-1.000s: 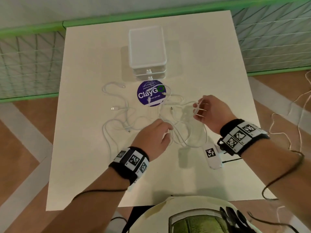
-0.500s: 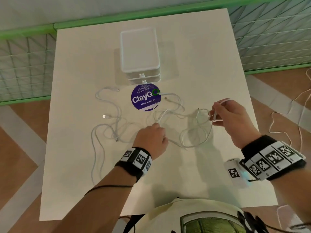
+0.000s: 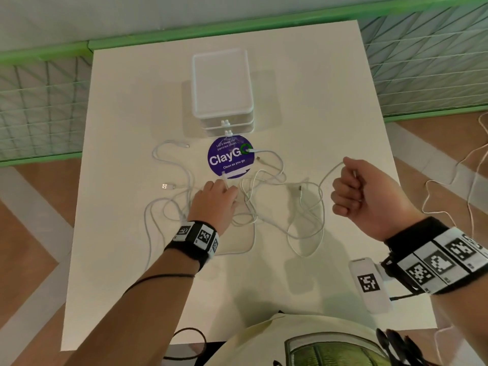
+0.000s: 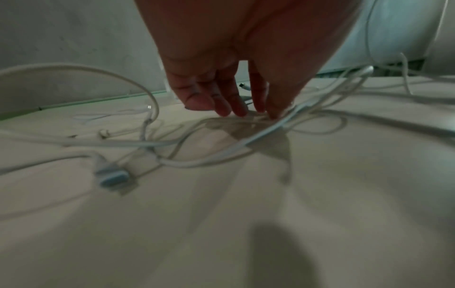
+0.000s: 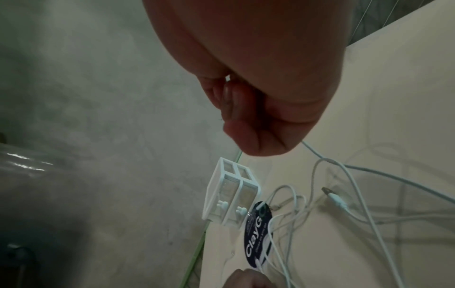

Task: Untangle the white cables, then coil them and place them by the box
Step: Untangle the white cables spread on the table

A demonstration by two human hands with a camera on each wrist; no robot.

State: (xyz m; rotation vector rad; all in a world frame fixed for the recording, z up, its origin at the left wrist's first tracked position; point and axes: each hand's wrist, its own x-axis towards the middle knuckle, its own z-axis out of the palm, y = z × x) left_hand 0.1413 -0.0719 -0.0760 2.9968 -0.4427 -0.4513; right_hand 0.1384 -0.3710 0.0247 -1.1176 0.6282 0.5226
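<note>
Several white cables (image 3: 264, 204) lie tangled on the white table (image 3: 290, 286), in front of the white drawer box (image 3: 221, 85). My left hand (image 3: 227, 190) rests on the tangle just below the purple round sticker (image 3: 229, 159). Its straight fingertips (image 4: 236, 113) press the strands onto the tabletop. Right of the tangle and above the table, my right hand (image 3: 343, 191) is a closed fist (image 5: 251, 124) gripping one cable strand (image 3: 330, 173). That strand runs in a raised arc back into the tangle. The box (image 5: 231, 194) also shows in the right wrist view.
A loose USB plug (image 3: 166, 186) lies left of the tangle and another plug (image 3: 300, 187) lies in its right loop. A green-framed mesh fence (image 3: 39, 101) surrounds the table. More thin cables trail on the floor (image 3: 449, 180) to the right.
My right hand closed into a fist on a strand and drew it out to the right, spreading the right loops. My left hand stayed on the tangle, shifting slightly toward the sticker.
</note>
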